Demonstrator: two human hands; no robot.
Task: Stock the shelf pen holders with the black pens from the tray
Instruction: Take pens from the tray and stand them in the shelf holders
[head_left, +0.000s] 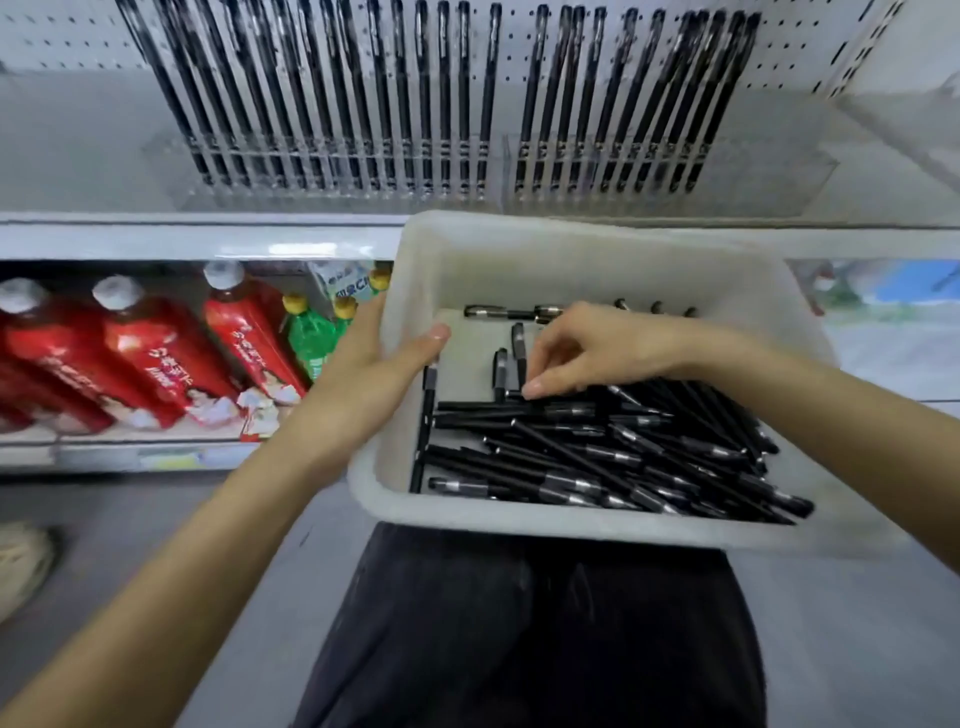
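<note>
Pens (597, 457) touch R hand (587, 348) fingertips; L hand (374, 364) grips tray (519, 254).

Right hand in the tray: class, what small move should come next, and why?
Probably pinch one pen from the black pens and lift it: the right hand touches the pile, the left hand grips the tray wall, and the right pen holder shows free slots.

white lettering on red bottles (156, 358) too blurred, no text readable
</note>
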